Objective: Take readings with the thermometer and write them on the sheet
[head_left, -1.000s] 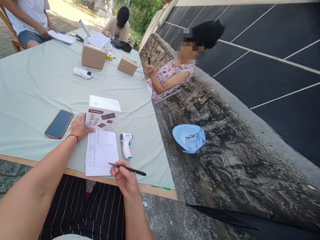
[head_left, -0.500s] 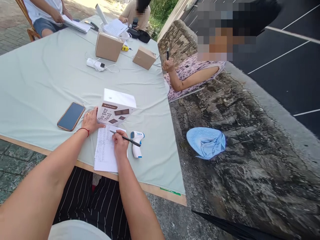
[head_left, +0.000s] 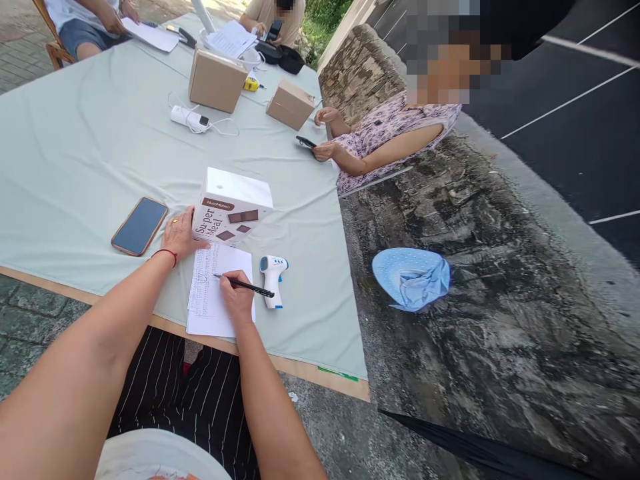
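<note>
A black pen [head_left: 245,286] is gripped in my right hand [head_left: 237,299], its tip on the printed sheets of paper [head_left: 207,317]. Small rows of print and a circled mark show on the top sheet. My left hand [head_left: 179,233] lies spread on the cloth, thumb stretched over the sheets' top edge and fingers against the white Su-per Meal box [head_left: 240,190]. The box stands upright just beyond the paper. Right of the writing hand lies a white and blue infrared thermometer [head_left: 273,280]. A smartphone [head_left: 140,227] with a dark screen rests left of my left hand.
Two cardboard boxes [head_left: 217,80] and a white device with a cable [head_left: 190,119] stand farther back on the cloth-covered table [head_left: 100,160]. At the right edge a person in a floral top [head_left: 385,133] holds a phone. A blue hat [head_left: 413,279] lies on the stone ledge.
My right hand and the pen tip have shifted slightly left and down the sheet. The person at right has lowered the raised hand, and a phone now shows over the table edge.
</note>
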A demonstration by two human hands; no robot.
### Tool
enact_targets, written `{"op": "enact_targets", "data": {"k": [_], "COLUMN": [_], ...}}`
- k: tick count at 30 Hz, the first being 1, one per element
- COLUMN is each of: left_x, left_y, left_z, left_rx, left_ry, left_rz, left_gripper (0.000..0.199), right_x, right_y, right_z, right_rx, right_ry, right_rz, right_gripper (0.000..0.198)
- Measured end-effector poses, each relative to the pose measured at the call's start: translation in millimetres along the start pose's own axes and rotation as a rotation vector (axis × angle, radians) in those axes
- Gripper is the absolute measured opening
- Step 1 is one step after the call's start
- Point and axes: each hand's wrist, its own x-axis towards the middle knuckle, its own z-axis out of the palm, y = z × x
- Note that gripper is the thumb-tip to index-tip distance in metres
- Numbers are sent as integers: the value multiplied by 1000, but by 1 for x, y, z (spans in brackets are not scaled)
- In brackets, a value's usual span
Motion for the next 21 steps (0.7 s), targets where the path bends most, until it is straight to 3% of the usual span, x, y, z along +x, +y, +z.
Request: {"op": "enact_targets", "data": {"k": [21], "left_x": [0], "left_y": [0], "left_z": [2], "left_rx": [10], "left_ry": [-4], "left_rz": [0], "left_gripper": [111], "right_x": [0], "right_y": [6], "right_z": [0], "right_rx": [-51], "right_ry": [-59], "right_rz": [-40], "right_gripper": [9]}}
